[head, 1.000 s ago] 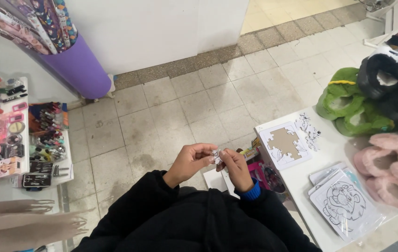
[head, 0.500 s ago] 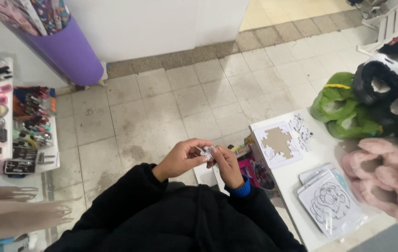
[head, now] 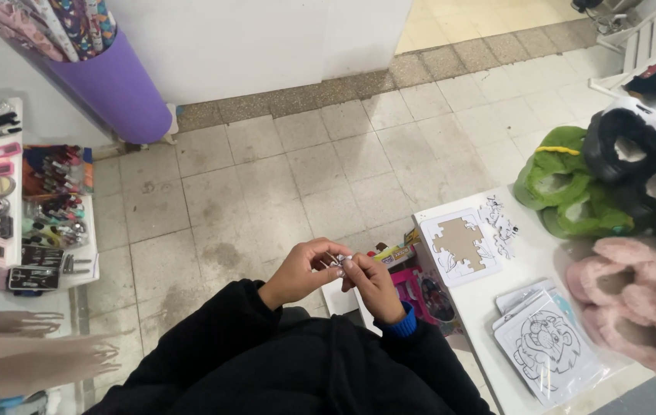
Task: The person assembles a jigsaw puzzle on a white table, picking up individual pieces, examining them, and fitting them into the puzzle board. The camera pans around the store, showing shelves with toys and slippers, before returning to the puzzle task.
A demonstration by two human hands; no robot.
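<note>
Tiny white puzzle piece (head: 341,261), pinched between fingertips of left hand (head: 301,270) and right hand (head: 374,284), both closed around it, near white puzzle frame (head: 459,246).

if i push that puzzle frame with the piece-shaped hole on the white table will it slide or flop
The puzzle frame looks like thin flat card, so it would probably slide easily on the smooth white table. It likely weighs little. Lifted by one corner it may bend slightly, and the loose pieces beside it could scatter.
</note>
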